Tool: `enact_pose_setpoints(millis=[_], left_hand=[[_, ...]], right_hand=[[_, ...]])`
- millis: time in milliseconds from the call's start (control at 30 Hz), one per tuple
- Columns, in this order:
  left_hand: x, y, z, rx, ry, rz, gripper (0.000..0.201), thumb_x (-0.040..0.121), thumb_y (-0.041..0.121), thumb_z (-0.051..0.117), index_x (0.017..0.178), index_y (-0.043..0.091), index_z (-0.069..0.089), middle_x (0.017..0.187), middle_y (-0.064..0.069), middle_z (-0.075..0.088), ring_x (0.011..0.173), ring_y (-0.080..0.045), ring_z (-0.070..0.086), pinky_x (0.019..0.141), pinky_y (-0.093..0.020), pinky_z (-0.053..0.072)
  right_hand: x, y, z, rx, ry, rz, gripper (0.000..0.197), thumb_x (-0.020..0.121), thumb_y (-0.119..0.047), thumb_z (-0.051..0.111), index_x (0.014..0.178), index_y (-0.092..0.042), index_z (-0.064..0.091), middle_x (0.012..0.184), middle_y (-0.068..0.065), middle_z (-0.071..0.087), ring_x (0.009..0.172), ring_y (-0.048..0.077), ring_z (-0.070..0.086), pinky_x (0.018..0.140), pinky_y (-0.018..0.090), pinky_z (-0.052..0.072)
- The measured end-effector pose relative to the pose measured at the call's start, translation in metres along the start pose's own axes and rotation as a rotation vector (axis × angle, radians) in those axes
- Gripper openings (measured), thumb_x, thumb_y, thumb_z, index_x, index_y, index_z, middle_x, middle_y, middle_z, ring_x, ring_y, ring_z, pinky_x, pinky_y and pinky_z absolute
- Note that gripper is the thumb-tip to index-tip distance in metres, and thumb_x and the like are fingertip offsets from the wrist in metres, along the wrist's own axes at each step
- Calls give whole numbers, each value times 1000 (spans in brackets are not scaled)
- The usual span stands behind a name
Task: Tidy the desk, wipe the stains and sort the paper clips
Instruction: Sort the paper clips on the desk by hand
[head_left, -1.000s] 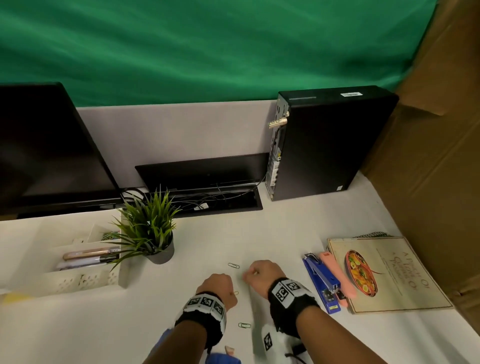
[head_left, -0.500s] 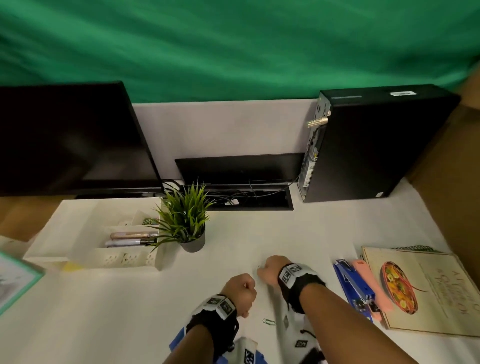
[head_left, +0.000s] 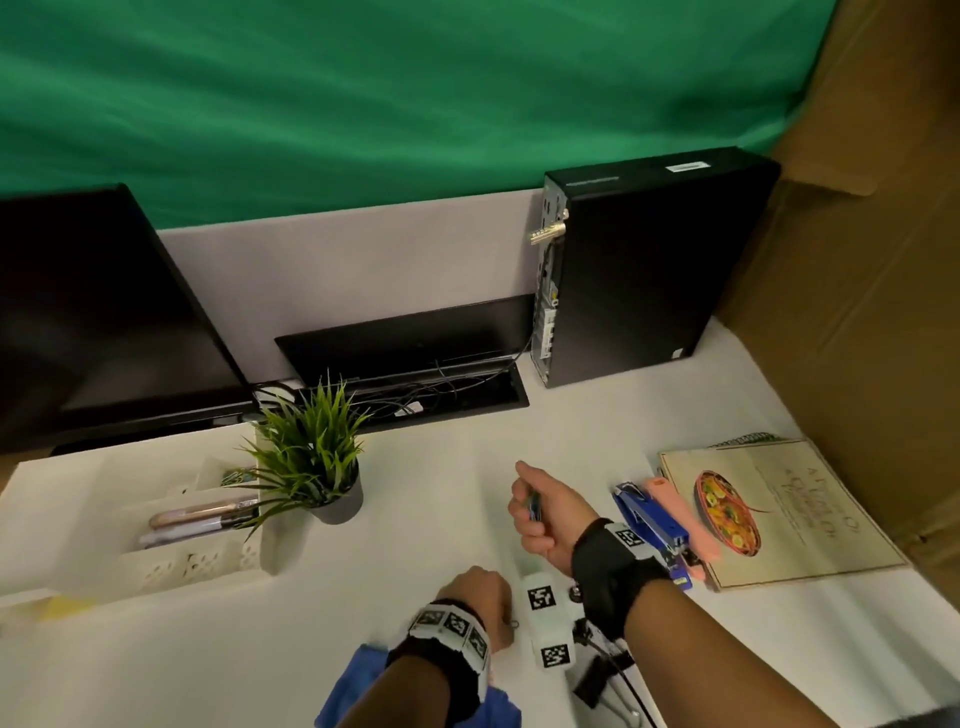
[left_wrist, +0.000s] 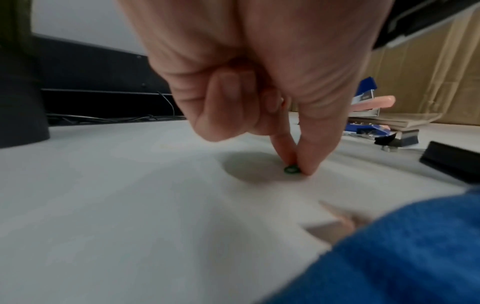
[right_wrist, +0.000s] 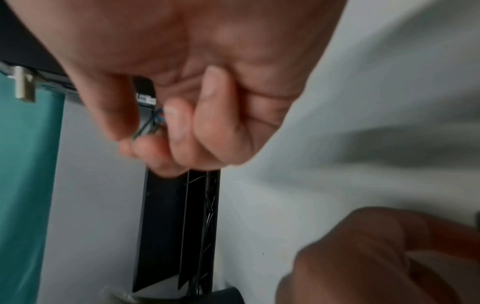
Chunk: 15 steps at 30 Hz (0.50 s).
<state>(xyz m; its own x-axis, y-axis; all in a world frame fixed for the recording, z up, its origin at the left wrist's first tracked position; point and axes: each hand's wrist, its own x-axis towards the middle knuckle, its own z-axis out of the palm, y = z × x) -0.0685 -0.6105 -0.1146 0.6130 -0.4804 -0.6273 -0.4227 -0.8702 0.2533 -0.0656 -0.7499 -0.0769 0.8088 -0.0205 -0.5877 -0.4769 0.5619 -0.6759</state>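
My left hand (head_left: 480, 605) is down on the white desk (head_left: 441, 519), its thumb and forefinger pinching a green paper clip (left_wrist: 291, 169) that lies on the surface; the clip's end shows beside the hand (head_left: 513, 624). My right hand (head_left: 540, 512) is raised a little above the desk, turned on its side, its curled fingers holding a small bunch of coloured paper clips (right_wrist: 150, 123) (head_left: 534, 506). A blue cloth (head_left: 358, 686) lies under my left forearm at the near edge.
A white organiser tray (head_left: 156, 525) with pens stands at the left, a potted plant (head_left: 317, 467) beside it. A blue stapler (head_left: 652, 525), a pink item and a cookbook (head_left: 779, 514) lie at the right. Monitor (head_left: 93, 322), cable slot and black computer (head_left: 649, 270) stand behind.
My right hand has lifted off the desk and turned over with clips in it. My left hand has slid back toward me onto the green clip.
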Motion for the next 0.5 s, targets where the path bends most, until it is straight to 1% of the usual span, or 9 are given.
enact_pose_setpoints(millis=[100,167,267,333,367,400,433,467,500], left_hand=[[4,4,-2,66,-90,-6,27,87,27,57,101,5,64,112,-14,65,103,-31,63,85,-31,50],[4,5,0,92,-114,-13,30,87,27,59,104,3,63,112,-16,65,103,-32,63,85,-33,50],[1,-1,2,-28,-53,-12,30,82,28,56,102,8,64,107,-13,67,98,-29,65,79,-29,50],[-3,-9,-5,-111,-53,6,32,87,30,46,103,8,63,109,-12,66,103,-28,62,81,-28,47],[-5,-15,-11,-162,-75,-8,33,90,30,43,103,7,63,109,-13,65,103,-29,61,81,-27,45],[-8,-22,-17,-257,-100,-48,31,92,28,42,100,5,62,104,-14,65,96,-29,62,75,-27,44],[-12,-30,-22,-393,-112,-90,25,92,23,43,90,6,61,91,-15,64,80,-29,63,66,-25,42],[-15,-40,-26,-549,-123,-142,20,92,16,42,77,9,55,74,-11,57,60,-25,56,56,-23,39],[-18,-53,-28,-689,-124,-200,23,90,11,40,69,12,47,64,-7,47,48,-20,45,48,-20,33]], right_hand=[[-7,8,5,-243,148,47,45,95,-44,48,60,-19,38,52,-2,43,39,10,27,36,19,17],[-18,16,6,-452,181,92,46,96,-46,45,60,-18,40,54,-1,43,40,11,28,39,20,20],[-36,28,7,-779,113,159,39,98,-39,37,69,-18,50,56,-2,41,36,9,32,40,18,25],[-43,34,10,-943,73,271,37,99,-41,33,75,-20,52,59,-3,42,42,9,35,40,20,28],[-43,37,12,-1045,68,328,39,98,-43,33,73,-21,51,62,-3,43,45,10,36,41,22,29],[-41,38,17,-1139,65,375,40,98,-45,33,69,-21,50,64,-2,44,47,11,37,42,22,30],[-37,41,23,-1211,57,403,41,97,-45,35,66,-21,48,64,-2,45,46,11,37,43,22,31],[-32,43,31,-1226,53,420,41,94,-45,37,63,-21,48,62,-2,46,45,12,37,44,22,31],[-26,47,42,-1216,47,433,39,92,-44,39,62,-21,48,59,-2,46,44,13,37,45,22,30]])
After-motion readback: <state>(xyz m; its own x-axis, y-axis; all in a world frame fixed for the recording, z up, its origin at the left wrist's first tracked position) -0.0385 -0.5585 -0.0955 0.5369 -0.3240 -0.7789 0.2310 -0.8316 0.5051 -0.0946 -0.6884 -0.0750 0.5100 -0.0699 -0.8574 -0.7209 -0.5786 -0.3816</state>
